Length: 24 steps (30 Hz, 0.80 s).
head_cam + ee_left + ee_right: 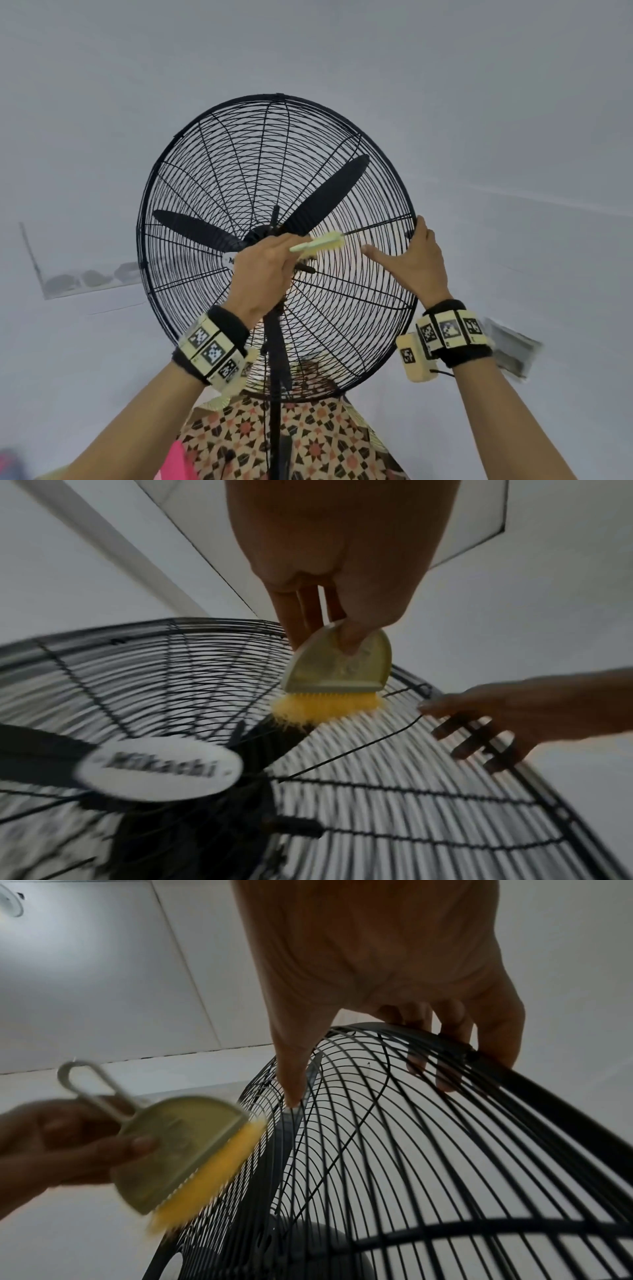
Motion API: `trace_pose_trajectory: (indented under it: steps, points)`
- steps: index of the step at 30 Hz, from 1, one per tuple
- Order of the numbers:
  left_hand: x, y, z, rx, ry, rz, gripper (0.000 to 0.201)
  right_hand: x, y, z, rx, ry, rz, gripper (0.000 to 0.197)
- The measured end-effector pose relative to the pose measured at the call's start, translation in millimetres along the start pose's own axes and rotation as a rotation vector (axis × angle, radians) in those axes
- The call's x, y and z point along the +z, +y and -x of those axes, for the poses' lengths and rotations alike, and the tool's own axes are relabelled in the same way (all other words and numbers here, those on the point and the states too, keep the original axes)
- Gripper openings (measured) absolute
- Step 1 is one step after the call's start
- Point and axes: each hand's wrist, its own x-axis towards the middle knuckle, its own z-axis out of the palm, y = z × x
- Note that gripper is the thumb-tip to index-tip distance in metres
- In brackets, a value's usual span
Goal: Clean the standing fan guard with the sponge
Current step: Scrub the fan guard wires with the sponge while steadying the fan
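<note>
Both forearms are bare, with no sleeves. Each wrist carries a black band (228,321) ringed by cream blocks printed with black-and-white square markers. A cream box (416,358) with one marker hangs from the right wrist (455,334), and a thin dark cable leaves it.
</note>
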Motion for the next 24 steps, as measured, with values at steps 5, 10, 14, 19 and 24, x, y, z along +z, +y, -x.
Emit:
trace_pose_trajectory:
  steps: [5, 10, 14, 19, 24]
  points:
    - [-7.5, -3.9, 4.0, -0.014, 0.010, 0.027, 0.023, -0.6, -1.2, 1.1, 0.024, -0.012, -0.001, 0.135]
    - [-1.1, -4.3, 4.3, -0.004, 0.014, 0.060, 0.022, -1.4, -3.2, 2.8, 0.023, -0.005, 0.005, 0.135]
    - [-9.9, -29.3, 29.0, -0.103, 0.001, -0.078, 0.023, -1.6, -2.2, 2.6, 0.038, -0.012, -0.017, 0.136]
    - [-25.2, -12.3, 18.7, -0.030, 0.075, -0.023, 0.025, -0.6, -8.6, 3.1, 0.019, -0.012, -0.002, 0.135]
    - [-18.3, -28.7, 25.9, -0.127, -0.025, -0.137, 0.024, -1.4, -4.1, 6.4, 0.025, -0.006, -0.024, 0.136]
